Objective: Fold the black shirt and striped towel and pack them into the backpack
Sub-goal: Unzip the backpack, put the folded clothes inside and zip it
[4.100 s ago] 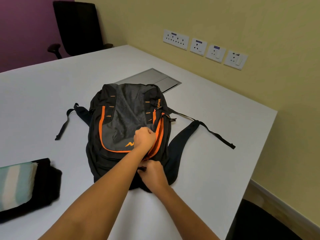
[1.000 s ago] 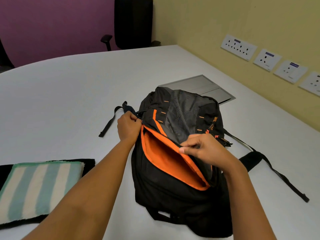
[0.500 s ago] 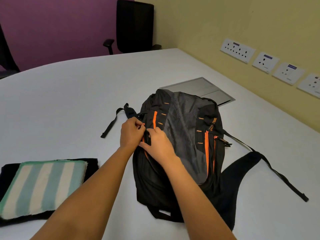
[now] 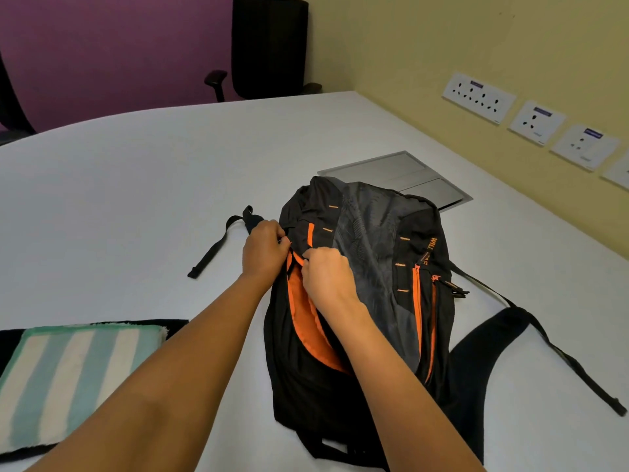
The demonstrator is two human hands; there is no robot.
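Fingers (image 4: 277, 233) of my left hand (image 4: 263, 250) and right hand (image 4: 326, 272) pinch the black, orange-lined fabric backpack (image 4: 374, 253), its mouth just widened for packing.

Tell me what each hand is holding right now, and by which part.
Both hold the backpack at its zip opening: left hand pinches the outer edge, right hand the front panel's edge, orange lining between.

- An office meeting room.
- A large white table (image 4: 136, 185) lies under the grip on the backpack (image 4: 374, 233).
- A black office chair (image 4: 269, 46) stands far beyond the grip.
- A metal cable hatch (image 4: 391, 172) is set in the table just beyond the grip, with wall sockets (image 4: 478, 97) to its right.
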